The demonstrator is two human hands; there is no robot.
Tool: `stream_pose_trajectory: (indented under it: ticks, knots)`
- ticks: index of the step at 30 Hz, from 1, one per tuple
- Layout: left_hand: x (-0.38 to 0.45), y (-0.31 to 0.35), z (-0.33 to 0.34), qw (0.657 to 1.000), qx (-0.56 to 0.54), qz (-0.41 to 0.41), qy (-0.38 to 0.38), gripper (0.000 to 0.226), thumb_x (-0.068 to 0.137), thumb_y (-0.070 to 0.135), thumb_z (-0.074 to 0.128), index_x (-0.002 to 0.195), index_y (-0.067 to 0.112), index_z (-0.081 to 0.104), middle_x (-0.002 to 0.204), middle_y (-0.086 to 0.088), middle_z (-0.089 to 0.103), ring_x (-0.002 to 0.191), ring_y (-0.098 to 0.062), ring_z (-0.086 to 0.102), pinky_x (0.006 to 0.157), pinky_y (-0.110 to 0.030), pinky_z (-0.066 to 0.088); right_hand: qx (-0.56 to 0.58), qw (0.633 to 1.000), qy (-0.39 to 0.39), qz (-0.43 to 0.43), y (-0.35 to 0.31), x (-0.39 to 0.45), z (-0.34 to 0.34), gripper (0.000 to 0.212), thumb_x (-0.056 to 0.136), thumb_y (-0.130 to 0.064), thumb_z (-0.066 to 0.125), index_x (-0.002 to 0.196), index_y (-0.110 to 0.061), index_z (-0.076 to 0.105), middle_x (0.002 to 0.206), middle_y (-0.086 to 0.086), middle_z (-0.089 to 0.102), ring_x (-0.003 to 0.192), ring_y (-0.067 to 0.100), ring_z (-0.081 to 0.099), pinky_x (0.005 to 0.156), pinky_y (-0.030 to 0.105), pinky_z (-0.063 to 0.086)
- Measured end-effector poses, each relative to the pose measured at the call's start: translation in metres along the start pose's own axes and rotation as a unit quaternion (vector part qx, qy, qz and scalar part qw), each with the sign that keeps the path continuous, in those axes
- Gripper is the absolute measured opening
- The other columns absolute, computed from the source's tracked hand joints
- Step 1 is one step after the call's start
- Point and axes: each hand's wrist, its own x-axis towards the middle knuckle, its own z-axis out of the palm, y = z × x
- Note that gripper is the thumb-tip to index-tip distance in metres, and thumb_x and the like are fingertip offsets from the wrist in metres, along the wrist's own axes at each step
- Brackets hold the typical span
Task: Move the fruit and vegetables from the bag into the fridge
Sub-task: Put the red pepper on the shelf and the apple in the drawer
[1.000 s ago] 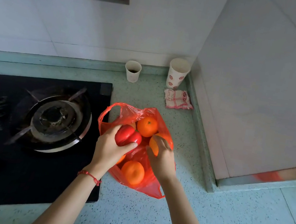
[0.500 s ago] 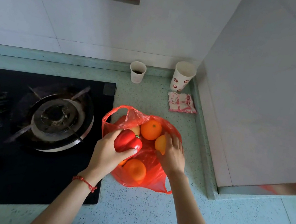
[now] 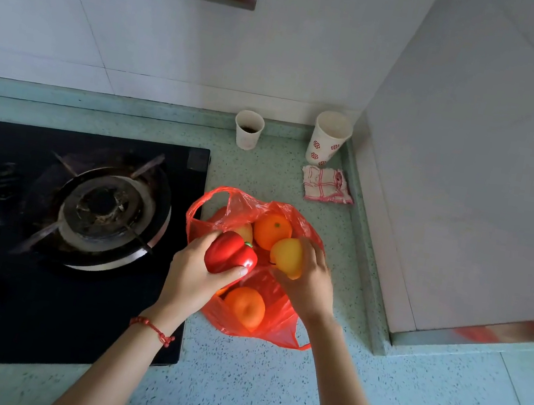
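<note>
**Two items gripped above the bag; the fridge is not in view**

Progress. The red plastic bag lies open on the speckled green countertop, just right of the black hob. The left hand curls its fingers and thumb round a red bell pepper at the bag's left edge. The right hand grips a yellow fruit at the bag's mouth, fingers wrapped over its far side. Neither item appears to have left the bag area yet, and no fridge is in view, so the task looks to be at its first lift. An orange at the far side of the bag, a second orange at the near side and a pale fruit half hidden behind the pepper are left to move.

Materials and shapes. The bag is thin, translucent film, crumpled, with loop handles; it will sag and shift as contents leave. The pepper is glossy, lobed, with a small green stem. The yellow fruit is smooth and rounded, tapering slightly. The oranges are matt, near-spherical. Far on the counter stand a small paper cup and a patterned cup, with a checked folded cloth near them.
</note>
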Motion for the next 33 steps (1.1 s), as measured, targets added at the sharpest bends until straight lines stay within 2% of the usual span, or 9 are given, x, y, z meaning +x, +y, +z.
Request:
stream_pose_trajectory:
  ticks: [3,6,11,14,16,18,22,27,33]
  knots:
    - [-0.005,0.001,-0.003,1.000,-0.009,0.006,0.017,0.076,0.052,0.058,0.068,0.118,0.023,0.057,0.109,0.005,0.065,0.099,-0.009,0.059,0.087,-0.020,0.042,0.086,0.995,0.038,0.013,-0.011,-0.007,-0.006,0.082,0.065,-0.035,0.081,0.133,-0.012,0.042,0.132,0.009,0.051,0.117,0.027,0.051,0.090,0.027,0.039]
    - [-0.012,0.001,-0.009,0.999,-0.017,0.005,0.038,0.070,0.057,0.045,0.079,0.119,0.021,0.057,0.111,0.003,0.065,0.101,-0.011,0.060,0.089,-0.022,0.044,0.149,0.986,0.067,0.036,-0.023,-0.017,-0.014,0.078,0.064,-0.033,0.081,0.131,-0.014,0.046,0.126,0.005,0.057,0.112,0.019,0.053,0.088,0.019,0.035]
    - [-0.028,0.003,-0.023,0.997,-0.054,-0.005,0.056,0.067,0.059,0.044,0.080,0.119,0.023,0.057,0.106,0.008,0.064,0.096,-0.004,0.059,0.078,-0.008,0.042,0.277,0.957,0.046,0.077,-0.039,-0.035,-0.020,0.078,0.057,-0.047,0.075,0.126,-0.020,0.051,0.112,0.001,0.062,0.101,0.017,0.060,0.090,0.037,0.050]
    - [-0.043,0.003,-0.033,0.993,-0.078,-0.011,0.082,0.069,0.055,0.051,0.077,0.117,0.027,0.057,0.104,0.008,0.065,0.095,-0.001,0.060,0.075,-0.006,0.044,0.336,0.939,0.031,0.074,-0.048,-0.043,-0.023,0.071,0.063,-0.040,0.078,0.126,-0.017,0.053,0.112,0.003,0.063,0.098,0.016,0.061,0.082,0.025,0.052]
    - [-0.055,0.003,-0.039,0.989,-0.092,-0.023,0.111,0.072,0.052,0.056,0.072,0.117,0.028,0.057,0.105,0.008,0.065,0.096,0.001,0.059,0.076,-0.008,0.044,0.364,0.930,0.012,0.055,-0.055,-0.049,-0.026,0.066,0.069,-0.031,0.078,0.127,-0.013,0.052,0.113,0.006,0.062,0.093,0.011,0.060,0.071,0.010,0.049]
    - [-0.069,0.004,-0.044,0.984,-0.100,-0.033,0.143,0.074,0.054,0.056,0.072,0.120,0.026,0.057,0.108,0.009,0.064,0.097,0.002,0.058,0.076,-0.005,0.043,0.384,0.922,-0.013,0.035,-0.060,-0.054,-0.028,0.059,0.073,-0.025,0.076,0.126,-0.009,0.052,0.107,0.004,0.063,0.085,0.000,0.060,0.065,0.004,0.045]
    - [-0.105,0.008,-0.049,0.968,-0.099,-0.059,0.224,0.055,0.066,0.034,0.078,0.117,0.026,0.057,0.106,0.009,0.063,0.094,0.003,0.057,0.074,-0.003,0.043,0.417,0.905,-0.082,-0.009,-0.071,-0.067,-0.029,0.050,0.077,-0.020,0.072,0.122,-0.011,0.054,0.092,-0.006,0.063,0.072,-0.009,0.060,0.063,0.006,0.046]
    - [-0.168,0.009,-0.043,0.921,-0.124,-0.124,0.347,0.058,0.067,0.035,0.077,0.120,0.026,0.055,0.108,0.010,0.061,0.097,-0.008,0.058,0.084,-0.028,0.048,0.425,0.885,-0.183,-0.055,-0.077,-0.094,-0.029,0.040,0.077,-0.028,0.072,0.114,-0.020,0.059,0.099,-0.001,0.067,0.091,0.011,0.063,0.076,0.020,0.048]
    - [-0.264,0.006,-0.046,0.852,-0.087,-0.173,0.487,0.057,0.070,0.031,0.077,0.122,0.023,0.054,0.108,0.004,0.059,0.097,-0.016,0.055,0.077,-0.024,0.043,0.411,0.851,-0.306,-0.111,-0.100,-0.150,-0.017,0.026,0.078,-0.028,0.070,0.103,-0.028,0.062,0.102,-0.004,0.067,0.094,0.006,0.062,0.075,0.019,0.047]
